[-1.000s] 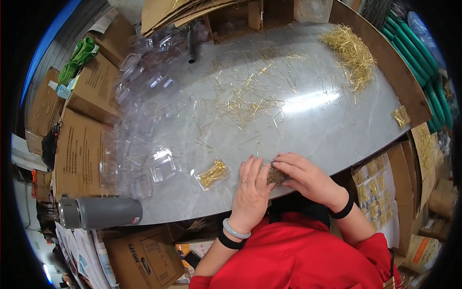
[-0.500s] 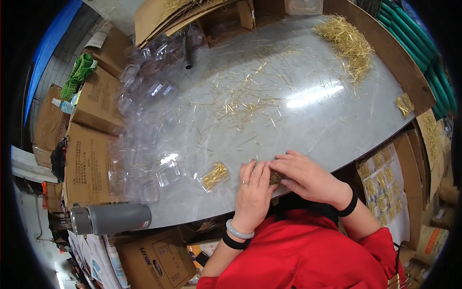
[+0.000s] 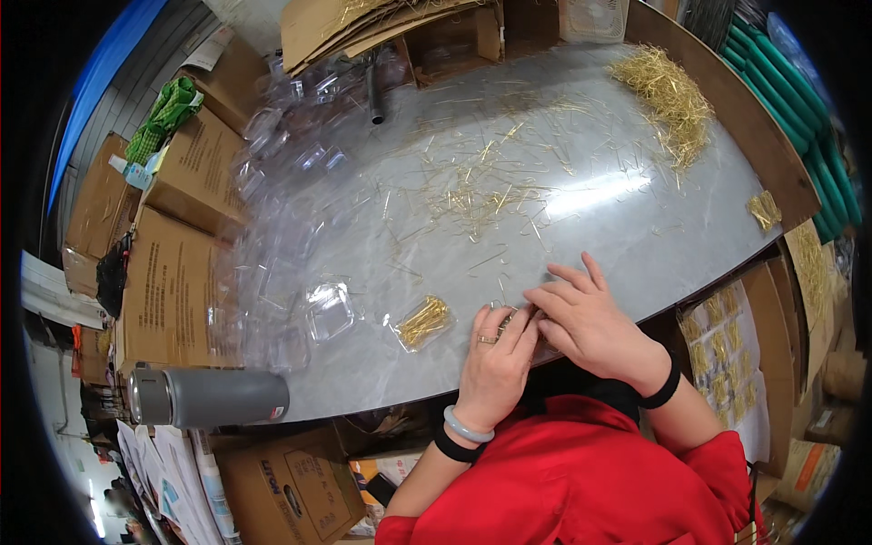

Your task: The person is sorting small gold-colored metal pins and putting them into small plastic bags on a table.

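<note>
My left hand (image 3: 498, 363), a ring on one finger, curls at the table's near edge round a small bundle of gold wire pieces (image 3: 507, 322), mostly hidden by the fingers. Against it rests my right hand (image 3: 595, 327), its upper fingers stretched out and apart, its lower fingers and thumb beside the left fingertips. Left of my hands lies a clear plastic case (image 3: 406, 341) filled with gold wire hooks (image 3: 425, 318). More loose gold wire pieces (image 3: 481, 186) are scattered over the middle of the grey table (image 3: 391, 363).
A large heap of gold wire (image 3: 668, 100) sits far right, a small bundle (image 3: 764, 211) at the right edge. Clear plastic cases (image 3: 282, 227) pile up on the left, near cardboard boxes (image 3: 173, 295) and a grey bottle (image 3: 227, 397). Filled cases (image 3: 727, 350) lie in a box lower right.
My right hand's upper fingers have lifted and spread away from the bundle. The left hand stays round it. The whole view has shifted slightly.
</note>
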The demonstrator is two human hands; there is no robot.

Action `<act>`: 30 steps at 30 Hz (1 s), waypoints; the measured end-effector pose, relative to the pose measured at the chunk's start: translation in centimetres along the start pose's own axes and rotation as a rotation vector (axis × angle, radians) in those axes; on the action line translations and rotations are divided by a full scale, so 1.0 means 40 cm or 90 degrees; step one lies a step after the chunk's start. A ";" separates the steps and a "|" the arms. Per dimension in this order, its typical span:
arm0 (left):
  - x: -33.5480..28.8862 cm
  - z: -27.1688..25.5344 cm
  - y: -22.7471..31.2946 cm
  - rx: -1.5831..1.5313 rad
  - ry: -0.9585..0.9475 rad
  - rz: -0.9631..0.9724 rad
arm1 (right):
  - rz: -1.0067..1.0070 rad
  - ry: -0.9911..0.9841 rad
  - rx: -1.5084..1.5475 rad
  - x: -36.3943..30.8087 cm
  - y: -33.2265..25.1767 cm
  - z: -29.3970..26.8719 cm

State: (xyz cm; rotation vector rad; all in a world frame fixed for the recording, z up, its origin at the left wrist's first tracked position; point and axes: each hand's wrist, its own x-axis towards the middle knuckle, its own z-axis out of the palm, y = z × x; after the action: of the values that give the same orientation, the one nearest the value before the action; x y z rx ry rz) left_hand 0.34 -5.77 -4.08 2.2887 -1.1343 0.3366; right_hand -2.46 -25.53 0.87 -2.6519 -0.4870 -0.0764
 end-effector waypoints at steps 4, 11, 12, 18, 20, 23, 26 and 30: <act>0.010 -0.009 0.009 -0.013 0.001 0.007 | 0.014 0.028 0.007 0.005 0.011 0.017; 0.001 -0.002 0.008 -0.017 0.012 -0.006 | -0.074 0.046 0.008 0.036 -0.002 0.031; 0.000 0.000 0.008 -0.019 0.010 -0.006 | -0.056 0.041 -0.002 0.032 0.000 0.027; -0.010 0.006 0.010 -0.060 0.022 -0.084 | -0.029 0.103 0.124 -0.030 0.032 0.011; 0.006 -0.002 0.002 0.009 -0.019 -0.079 | 0.039 0.139 0.138 -0.065 0.030 0.002; 0.018 -0.018 0.005 0.014 -0.087 -0.064 | 0.110 0.183 0.100 -0.121 0.033 -0.016; 0.021 -0.023 0.009 0.001 -0.131 -0.050 | 0.096 0.206 0.029 -0.146 0.052 0.000; 0.040 -0.022 0.022 0.006 -0.144 -0.045 | 0.047 0.277 0.010 -0.125 0.073 0.042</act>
State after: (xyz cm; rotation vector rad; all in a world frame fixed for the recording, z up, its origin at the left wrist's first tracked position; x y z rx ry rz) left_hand 0.66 -6.73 -2.31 2.4150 -1.1575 0.0571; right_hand -6.16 -28.90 -2.51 -2.5298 -0.2426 -0.6067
